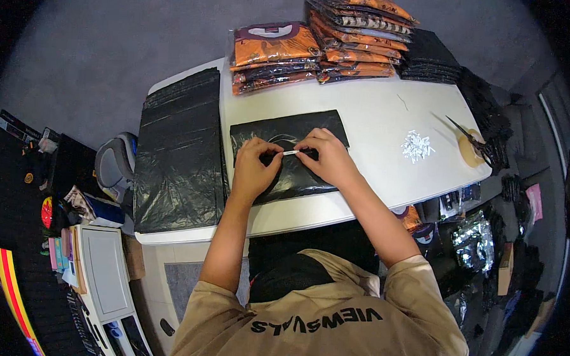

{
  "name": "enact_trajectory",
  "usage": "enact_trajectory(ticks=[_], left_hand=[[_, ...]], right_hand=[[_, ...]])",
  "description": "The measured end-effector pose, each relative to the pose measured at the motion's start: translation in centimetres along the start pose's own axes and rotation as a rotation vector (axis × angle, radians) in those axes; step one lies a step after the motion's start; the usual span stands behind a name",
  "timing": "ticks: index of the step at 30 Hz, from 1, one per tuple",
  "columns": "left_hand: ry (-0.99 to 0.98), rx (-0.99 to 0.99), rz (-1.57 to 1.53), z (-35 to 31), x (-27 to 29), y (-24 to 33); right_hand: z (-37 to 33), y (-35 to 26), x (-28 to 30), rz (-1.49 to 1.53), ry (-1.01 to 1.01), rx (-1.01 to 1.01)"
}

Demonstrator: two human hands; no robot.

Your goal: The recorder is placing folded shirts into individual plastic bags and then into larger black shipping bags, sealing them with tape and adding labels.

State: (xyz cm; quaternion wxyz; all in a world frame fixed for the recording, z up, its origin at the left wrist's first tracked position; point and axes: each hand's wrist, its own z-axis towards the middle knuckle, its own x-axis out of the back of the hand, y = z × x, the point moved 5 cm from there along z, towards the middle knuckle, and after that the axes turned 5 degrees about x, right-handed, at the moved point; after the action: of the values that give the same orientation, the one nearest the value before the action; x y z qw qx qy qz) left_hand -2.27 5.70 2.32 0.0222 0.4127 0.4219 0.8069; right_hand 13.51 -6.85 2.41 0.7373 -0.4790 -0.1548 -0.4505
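A small white strip [290, 153] is pinched by its two ends between my hands. My left hand [255, 166] has thumb and forefinger closed on its left end. The right end is between the thumb and fingers of my right hand [327, 155]. Both hands are over a black plastic package [291, 181] with a glossy surface, lying flat on the white table [389, 112]. Part of the package is hidden under my hands. To the right lies a heap of small white pieces [417, 146].
Flat black plastic bags [179, 154] are stacked at the table's left. Orange garments in clear bags [275, 47] stand in piles at the back, with a taller pile [361, 44] and folded black items [430, 57] beside them. Scissors [468, 135] and a tape roll [470, 153] lie at right.
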Motion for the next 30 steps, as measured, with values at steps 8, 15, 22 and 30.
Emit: enact_trajectory(ticks=[8, 15, 22, 30], left_hand=[[0.17, 0.04, -0.125, 0.2, 0.9, -1.6], [0.372, 0.047, -0.351, -0.2, 3.1, -2.4], [0.362, 0.249, -0.648, -3.2, 3.4, -2.5], [0.148, 0.248, -0.85, -10.4, -3.2, 3.6]], right_hand=[[0.0, -0.2, 0.7, 0.059, 0.015, -0.046], [-0.4, 0.1, 2.9, 0.127, 0.239, -0.022], [-3.5, 2.3, 3.6, 0.199, 0.254, -0.257], [-9.5, 0.4, 4.0, 0.715, 0.449, -0.256]])
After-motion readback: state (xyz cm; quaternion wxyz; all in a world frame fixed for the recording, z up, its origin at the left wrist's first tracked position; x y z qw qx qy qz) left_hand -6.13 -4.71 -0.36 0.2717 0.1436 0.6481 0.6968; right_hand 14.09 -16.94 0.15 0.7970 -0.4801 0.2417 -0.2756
